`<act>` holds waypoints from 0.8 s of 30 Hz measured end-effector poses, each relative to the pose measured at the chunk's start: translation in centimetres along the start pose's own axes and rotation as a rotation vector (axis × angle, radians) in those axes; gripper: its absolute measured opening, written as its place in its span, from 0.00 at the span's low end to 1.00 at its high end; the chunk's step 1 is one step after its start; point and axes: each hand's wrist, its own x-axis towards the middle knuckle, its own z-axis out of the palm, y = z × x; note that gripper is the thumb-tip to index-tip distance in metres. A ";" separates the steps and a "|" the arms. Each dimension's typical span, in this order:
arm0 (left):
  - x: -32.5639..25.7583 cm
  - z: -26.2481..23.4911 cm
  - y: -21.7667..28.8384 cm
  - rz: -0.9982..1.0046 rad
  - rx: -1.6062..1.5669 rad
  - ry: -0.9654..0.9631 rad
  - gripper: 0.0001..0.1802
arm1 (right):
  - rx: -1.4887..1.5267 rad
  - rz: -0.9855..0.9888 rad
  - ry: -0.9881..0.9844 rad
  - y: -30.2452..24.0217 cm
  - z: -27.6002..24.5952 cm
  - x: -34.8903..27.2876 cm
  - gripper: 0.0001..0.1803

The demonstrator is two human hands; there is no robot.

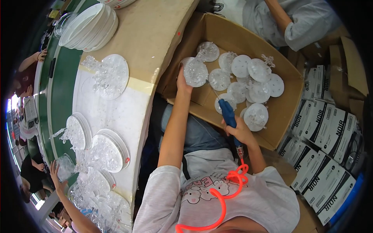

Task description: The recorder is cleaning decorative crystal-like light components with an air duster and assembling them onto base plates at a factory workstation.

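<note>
A coiled orange plastic hose is trailing to the blue plastic air gun the right hand is gripping; apart, the left hand is holding a round white disc by its edge, presumably keeping its face exposed, over the brown cardboard box.

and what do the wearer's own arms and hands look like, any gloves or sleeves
The left hand and right hand show no gloves, and no watch or bracelet is visible. The forearms are bare below loose, pale grey short sleeves. They belong to a matching shirt with a cartoon print and pink lettering. Rings can't be made out.
</note>
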 end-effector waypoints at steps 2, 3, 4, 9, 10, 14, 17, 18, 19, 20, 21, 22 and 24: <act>-0.7 1.4 -0.4 -0.036 0.013 0.037 0.24 | -0.012 0.024 0.000 0.6 -0.4 -0.2 0.11; -1.1 2.2 -0.5 -0.064 0.026 0.076 0.25 | -0.016 0.037 0.006 0.6 -0.4 -0.2 0.11; -1.0 1.8 -0.2 -0.052 0.029 0.077 0.25 | -0.021 0.036 -0.009 0.3 -0.2 -0.1 0.11; -0.8 1.0 0.2 -0.022 0.030 0.027 0.26 | -0.036 0.033 -0.054 0.0 -0.1 -0.1 0.12; -0.8 1.0 0.2 -0.022 0.031 0.026 0.26 | -0.023 0.030 -0.043 0.1 -0.1 0.1 0.12; -0.8 1.1 0.1 -0.034 0.013 0.005 0.25 | -0.024 0.016 -0.074 -0.1 0.1 0.0 0.12; -0.7 0.8 0.2 -0.028 0.006 -0.009 0.25 | -0.016 0.028 -0.027 0.0 -0.2 0.4 0.12; -0.7 0.7 0.3 -0.028 0.000 -0.029 0.25 | 0.041 0.040 -0.023 0.0 -0.2 0.4 0.11; -0.7 0.9 0.2 -0.031 -0.001 -0.030 0.25 | 0.098 0.055 -0.014 0.1 -0.3 0.3 0.11; -0.8 1.1 -0.1 -0.028 0.009 0.005 0.25 | 0.098 0.056 -0.011 0.7 -0.6 0.3 0.11; -0.8 1.3 -0.2 -0.024 0.019 0.040 0.25 | 0.173 0.034 0.009 1.8 -1.0 0.4 0.10; -0.9 1.3 -0.1 -0.021 0.019 0.041 0.25 | 0.247 0.011 0.022 1.6 -1.0 0.5 0.10; -0.9 1.1 0.1 -0.006 0.025 0.045 0.25 | 0.179 0.051 -0.050 0.9 -0.9 0.5 0.10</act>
